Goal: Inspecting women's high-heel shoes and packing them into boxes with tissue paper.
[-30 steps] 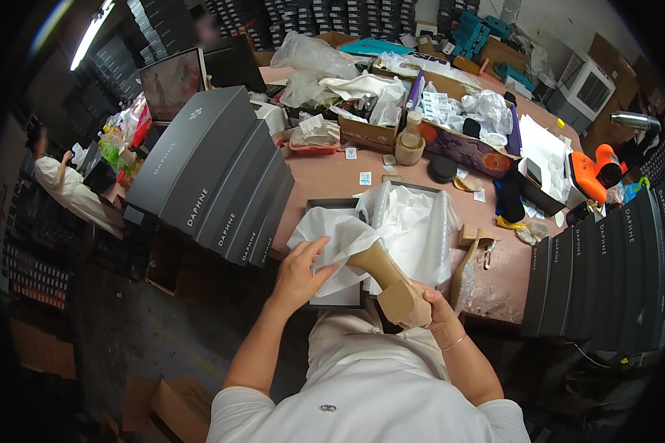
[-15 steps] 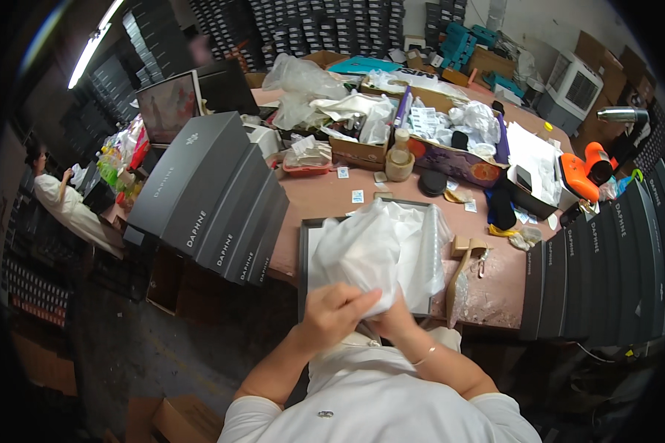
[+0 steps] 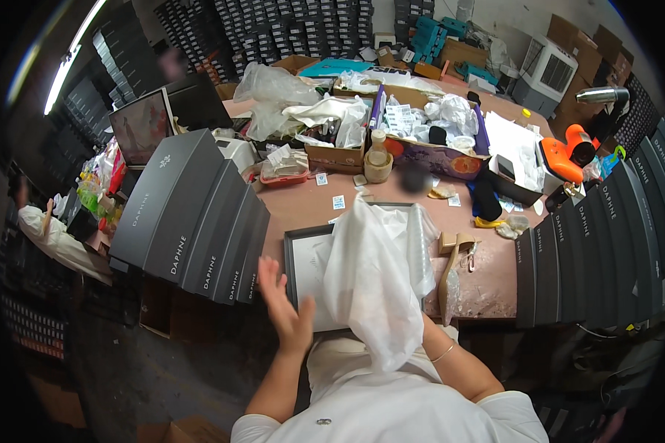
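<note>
A thin white cloth-like wrap (image 3: 369,280) hangs in a crumpled bundle over the open dark grey shoe box (image 3: 294,269), its lower end reaching down past the box's near edge. My right hand (image 3: 427,332) is behind and under this wrap; its fingers are hidden, so its grip does not show. Off the box's near left corner, my left hand (image 3: 288,314) is raised, empty, with fingers apart. White paper and a strip of bubble wrap (image 3: 423,258) lie in the box. Right of it lies a beige heeled sandal (image 3: 451,269), partly in clear plastic.
Stacked grey shoe boxes rise at left (image 3: 177,221) and right (image 3: 606,244). Behind are cartons of packets and paper (image 3: 443,159), a jar (image 3: 377,166) and an orange tape dispenser (image 3: 561,159). A person (image 3: 59,229) in white is at far left.
My left hand has let go of the wrap and swung out to the left, opening. The wrap now hangs lower and closer to me, covering my right hand. The view has shifted slightly.
</note>
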Motion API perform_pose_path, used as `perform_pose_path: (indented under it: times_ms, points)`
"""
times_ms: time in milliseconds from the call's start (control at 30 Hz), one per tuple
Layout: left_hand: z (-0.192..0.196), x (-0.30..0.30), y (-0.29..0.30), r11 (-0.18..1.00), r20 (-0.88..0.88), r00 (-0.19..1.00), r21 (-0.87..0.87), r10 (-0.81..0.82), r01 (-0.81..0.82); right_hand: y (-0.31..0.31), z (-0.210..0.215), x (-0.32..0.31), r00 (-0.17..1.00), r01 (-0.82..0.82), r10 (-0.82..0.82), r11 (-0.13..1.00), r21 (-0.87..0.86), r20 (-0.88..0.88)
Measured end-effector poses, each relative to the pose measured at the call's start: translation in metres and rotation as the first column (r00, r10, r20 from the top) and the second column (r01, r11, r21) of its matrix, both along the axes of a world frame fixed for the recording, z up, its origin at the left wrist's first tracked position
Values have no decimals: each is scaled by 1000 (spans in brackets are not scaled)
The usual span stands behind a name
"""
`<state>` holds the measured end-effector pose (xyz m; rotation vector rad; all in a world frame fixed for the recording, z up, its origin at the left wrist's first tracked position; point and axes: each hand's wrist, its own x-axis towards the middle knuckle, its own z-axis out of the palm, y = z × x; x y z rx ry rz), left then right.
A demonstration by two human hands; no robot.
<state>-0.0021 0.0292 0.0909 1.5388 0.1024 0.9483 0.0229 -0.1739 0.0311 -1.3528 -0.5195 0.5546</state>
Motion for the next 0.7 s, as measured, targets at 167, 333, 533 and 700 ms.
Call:
perform_pose_path:
  times_ms: [167,333,533,700]
  points:
    - [-67,42,60,657,-266,810,-731,-522,183,-4,-6,-9,976,-119,150,975,-189,155]
    - [-27,35,52,802,-199,880,-532,-431,272,-1,20,-28,912,243,-160,953,-183,377]
    - [8,-44,-22,691,-235,943,642,-235,332,9,24,-13,956,209,-192,976,-55,223]
    - [-6,-23,-24,644,-64,975,741,-211,188,26,-19,-4,887,399,-299,880,258,-353]
